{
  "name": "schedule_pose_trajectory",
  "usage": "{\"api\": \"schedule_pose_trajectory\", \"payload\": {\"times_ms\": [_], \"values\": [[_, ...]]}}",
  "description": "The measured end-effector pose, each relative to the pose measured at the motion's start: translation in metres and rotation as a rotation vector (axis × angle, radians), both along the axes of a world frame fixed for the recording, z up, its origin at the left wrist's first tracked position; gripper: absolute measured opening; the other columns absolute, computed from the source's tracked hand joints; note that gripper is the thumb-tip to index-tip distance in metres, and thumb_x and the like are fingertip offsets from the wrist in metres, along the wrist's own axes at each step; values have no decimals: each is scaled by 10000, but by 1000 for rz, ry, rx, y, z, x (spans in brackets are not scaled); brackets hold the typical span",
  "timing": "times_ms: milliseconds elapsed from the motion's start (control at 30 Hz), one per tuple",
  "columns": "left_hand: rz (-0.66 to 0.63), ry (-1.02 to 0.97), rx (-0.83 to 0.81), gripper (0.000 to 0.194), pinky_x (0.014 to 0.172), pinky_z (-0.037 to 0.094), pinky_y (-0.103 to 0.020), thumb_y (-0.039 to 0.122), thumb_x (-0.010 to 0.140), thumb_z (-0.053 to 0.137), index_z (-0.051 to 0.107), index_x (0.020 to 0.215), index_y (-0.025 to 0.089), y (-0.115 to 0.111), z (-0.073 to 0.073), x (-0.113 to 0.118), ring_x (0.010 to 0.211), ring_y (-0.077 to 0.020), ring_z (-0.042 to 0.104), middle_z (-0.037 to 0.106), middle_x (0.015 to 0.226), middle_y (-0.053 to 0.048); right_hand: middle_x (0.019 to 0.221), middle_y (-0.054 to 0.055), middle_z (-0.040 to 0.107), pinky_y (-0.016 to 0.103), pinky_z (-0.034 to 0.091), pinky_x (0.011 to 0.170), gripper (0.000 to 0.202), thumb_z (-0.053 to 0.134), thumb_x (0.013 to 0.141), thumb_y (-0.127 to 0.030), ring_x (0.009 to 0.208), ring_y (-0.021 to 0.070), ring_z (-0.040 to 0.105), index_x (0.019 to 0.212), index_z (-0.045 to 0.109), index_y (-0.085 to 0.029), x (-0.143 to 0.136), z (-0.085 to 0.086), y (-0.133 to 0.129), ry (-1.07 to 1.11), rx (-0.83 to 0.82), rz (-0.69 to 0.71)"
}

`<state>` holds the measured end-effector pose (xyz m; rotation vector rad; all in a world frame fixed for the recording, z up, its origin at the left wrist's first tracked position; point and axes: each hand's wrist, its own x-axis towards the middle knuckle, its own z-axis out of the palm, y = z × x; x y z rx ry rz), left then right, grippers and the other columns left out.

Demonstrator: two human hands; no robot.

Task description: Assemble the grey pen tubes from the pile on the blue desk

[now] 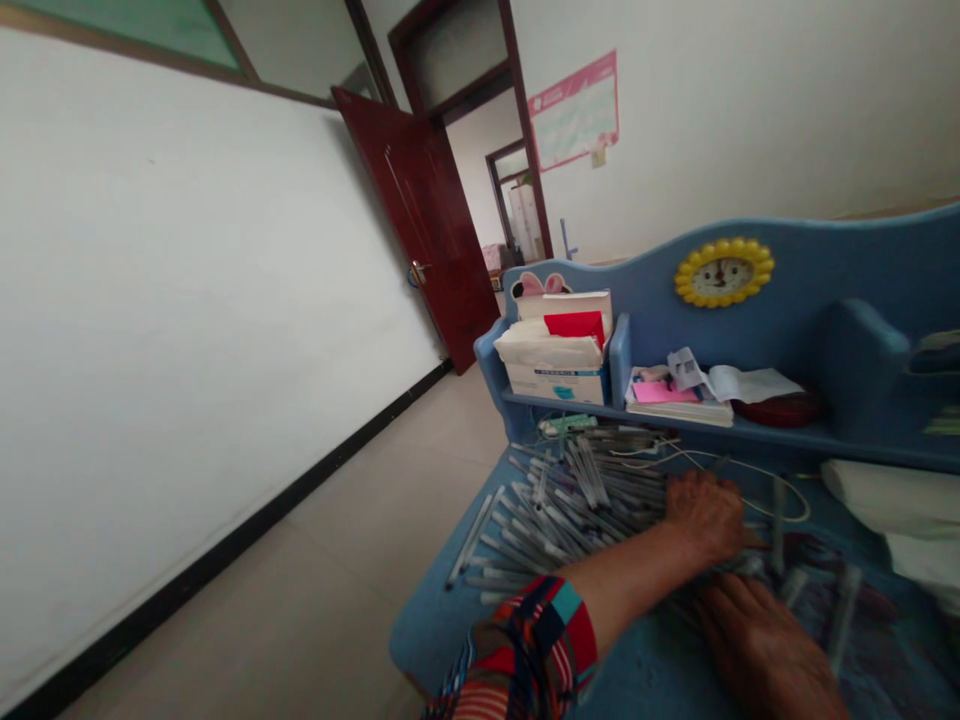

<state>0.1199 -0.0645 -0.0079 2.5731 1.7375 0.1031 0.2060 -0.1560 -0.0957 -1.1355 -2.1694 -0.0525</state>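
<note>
Here's the left hand, right of centre in the lower part of the frame, knuckles up at the right edge of a big heap of pens! Its fingers are bent; whether they grip anything, I can't tell. And the right hand, down at the lower right, palm down, fingers loosely together. Anything under it? Hidden from here!

The pens fan out across the blue desk, lower centre, many overlapping, with a few loose ones beside the right hand. Up on the shelf, a white box stands on the left, papers lie to its right, and above them there's a yellow flower-shaped clock. And the dark red door, upper centre, stands open!
</note>
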Motion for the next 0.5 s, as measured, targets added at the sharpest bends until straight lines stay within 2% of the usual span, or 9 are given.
{"api": "schedule_pose_trajectory", "payload": {"times_ms": [167,367,500], "values": [[97,24,-28,294,779,480,-374,228,749,473,590,992,111,1,2,-13,968,-248,520,593,997,-115,718,18,565,301,360,606,134,485,791,-148,676,182,510,747,569,-242,6,3,3,-96,-17,130],[141,49,-8,262,806,477,-301,228,742,478,625,947,157,2,6,-29,954,-209,551,623,968,-87,696,40,549,327,356,648,219,427,820,-122,693,199,496,664,546,-221,-4,20,-7,-61,-54,16],[214,84,17,288,768,489,-314,176,791,408,633,967,148,21,19,-54,947,-228,580,632,992,-120,702,37,556,311,342,648,225,448,803,-77,698,190,489,663,561,-213,-11,29,-7,-64,-83,-43]]}}
